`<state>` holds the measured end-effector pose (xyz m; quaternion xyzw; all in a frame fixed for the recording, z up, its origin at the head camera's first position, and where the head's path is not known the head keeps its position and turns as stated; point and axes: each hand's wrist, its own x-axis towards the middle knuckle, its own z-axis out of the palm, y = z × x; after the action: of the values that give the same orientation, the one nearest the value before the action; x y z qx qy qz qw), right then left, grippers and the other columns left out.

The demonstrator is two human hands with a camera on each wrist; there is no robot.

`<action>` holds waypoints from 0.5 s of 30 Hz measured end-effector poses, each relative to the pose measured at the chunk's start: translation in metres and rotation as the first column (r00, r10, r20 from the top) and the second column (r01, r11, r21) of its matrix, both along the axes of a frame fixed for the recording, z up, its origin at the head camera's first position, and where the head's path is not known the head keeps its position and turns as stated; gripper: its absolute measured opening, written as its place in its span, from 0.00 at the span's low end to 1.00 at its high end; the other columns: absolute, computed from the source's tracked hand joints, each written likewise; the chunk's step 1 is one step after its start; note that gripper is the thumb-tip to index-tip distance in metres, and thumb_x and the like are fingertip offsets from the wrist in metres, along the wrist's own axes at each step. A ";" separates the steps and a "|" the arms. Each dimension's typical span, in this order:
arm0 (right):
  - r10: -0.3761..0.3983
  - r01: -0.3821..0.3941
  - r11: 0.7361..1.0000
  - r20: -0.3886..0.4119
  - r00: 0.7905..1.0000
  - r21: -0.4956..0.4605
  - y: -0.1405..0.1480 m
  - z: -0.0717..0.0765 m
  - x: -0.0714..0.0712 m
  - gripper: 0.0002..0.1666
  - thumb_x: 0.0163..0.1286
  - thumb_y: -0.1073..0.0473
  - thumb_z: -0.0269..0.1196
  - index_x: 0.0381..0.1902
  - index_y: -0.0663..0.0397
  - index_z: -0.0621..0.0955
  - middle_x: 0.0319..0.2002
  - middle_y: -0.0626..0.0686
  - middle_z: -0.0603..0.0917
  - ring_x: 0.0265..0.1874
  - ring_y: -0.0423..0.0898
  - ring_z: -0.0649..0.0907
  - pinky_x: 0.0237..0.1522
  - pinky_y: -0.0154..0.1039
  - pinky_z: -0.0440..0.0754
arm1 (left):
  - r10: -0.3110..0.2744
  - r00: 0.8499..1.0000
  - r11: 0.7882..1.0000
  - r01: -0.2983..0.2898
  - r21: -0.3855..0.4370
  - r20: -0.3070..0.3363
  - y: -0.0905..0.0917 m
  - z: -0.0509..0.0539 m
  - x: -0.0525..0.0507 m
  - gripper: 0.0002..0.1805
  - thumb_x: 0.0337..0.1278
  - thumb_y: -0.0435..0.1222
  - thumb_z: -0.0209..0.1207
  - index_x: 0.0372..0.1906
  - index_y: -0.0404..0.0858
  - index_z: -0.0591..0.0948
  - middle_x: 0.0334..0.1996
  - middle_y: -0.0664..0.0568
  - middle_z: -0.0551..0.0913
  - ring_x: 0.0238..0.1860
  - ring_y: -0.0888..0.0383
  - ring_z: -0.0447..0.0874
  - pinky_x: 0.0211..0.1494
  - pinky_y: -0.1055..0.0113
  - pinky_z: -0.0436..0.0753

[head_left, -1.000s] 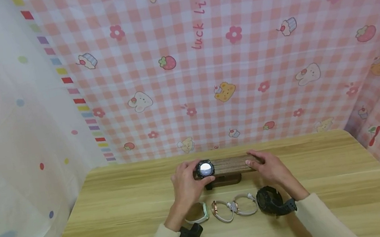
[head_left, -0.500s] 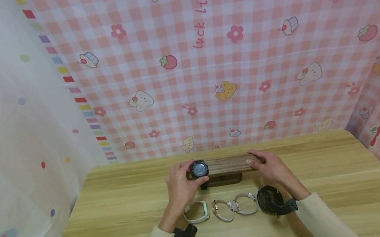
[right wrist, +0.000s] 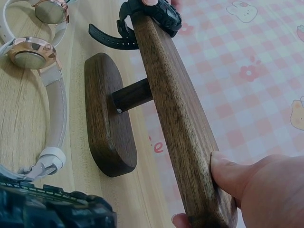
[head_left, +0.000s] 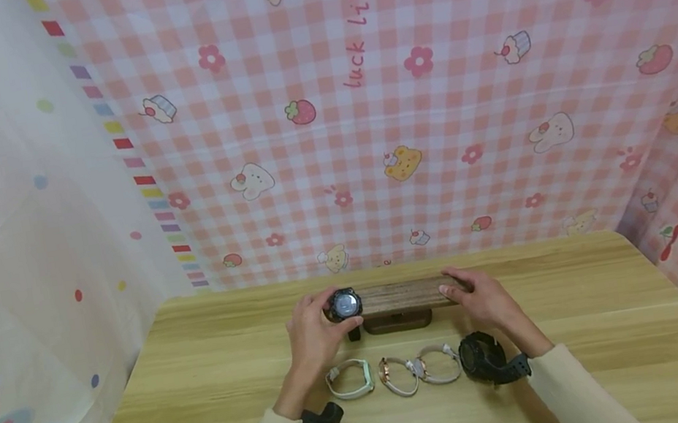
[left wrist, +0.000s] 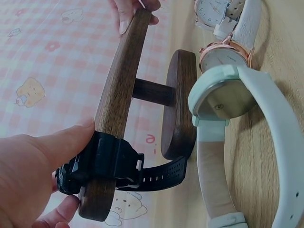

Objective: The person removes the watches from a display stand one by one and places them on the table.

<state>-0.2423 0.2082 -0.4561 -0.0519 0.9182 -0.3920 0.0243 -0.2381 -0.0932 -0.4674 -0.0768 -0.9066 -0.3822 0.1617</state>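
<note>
A dark wooden T-shaped watch stand (head_left: pixel 401 297) stands near the back of the table, its bar lying crosswise above an oval base (left wrist: pixel 178 109). Looped round the bar's left end is a black digital watch (head_left: pixel 345 304), its strap tail hanging loose toward the base. My left hand (head_left: pixel 311 338) pinches this watch between thumb and fingers. At the other end my right hand (head_left: pixel 481 298) grips the bar, thumb on the near side. The right wrist view shows that thumb (right wrist: pixel 232 175) against the wood; most of its other fingers are hidden.
In front of the stand lie a mint-green watch (head_left: pixel 367 377), two pale-strapped rose-gold watches (head_left: pixel 383 373) (head_left: pixel 420 367) and a large black watch (head_left: pixel 482 357) close to my right forearm. The wooden table (head_left: pixel 206 380) ends at a pink checked cloth (head_left: pixel 365 126).
My left hand has slid the black watch leftward along the bar, toward its left end. My right hand has kept its grip in the same place.
</note>
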 end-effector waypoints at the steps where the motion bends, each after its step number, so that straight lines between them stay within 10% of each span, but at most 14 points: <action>1: 0.000 0.000 1.000 0.000 1.000 -0.002 0.000 0.000 0.000 0.30 0.76 0.50 0.56 0.71 0.56 0.70 0.68 0.68 0.70 0.64 0.68 0.71 0.61 0.64 0.71 | 0.001 1.000 1.000 -0.001 0.002 0.001 -0.001 0.000 0.000 0.36 0.35 0.46 0.79 0.57 0.44 0.83 0.42 0.48 0.82 0.51 0.47 0.76 0.58 0.43 0.65; 15: -0.003 0.003 1.000 -0.009 1.000 0.005 0.001 -0.003 -0.001 0.31 0.76 0.49 0.56 0.71 0.57 0.69 0.68 0.68 0.70 0.65 0.68 0.71 0.62 0.65 0.70 | -0.006 1.000 0.999 0.007 0.036 -0.015 -0.011 -0.004 -0.001 0.35 0.36 0.46 0.79 0.57 0.43 0.83 0.38 0.48 0.82 0.46 0.44 0.77 0.53 0.46 0.65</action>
<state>-0.2431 0.2091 -0.4592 -0.0525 0.9193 -0.3895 0.0197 -0.2392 -0.1037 -0.4713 -0.0796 -0.8981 -0.3983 0.1683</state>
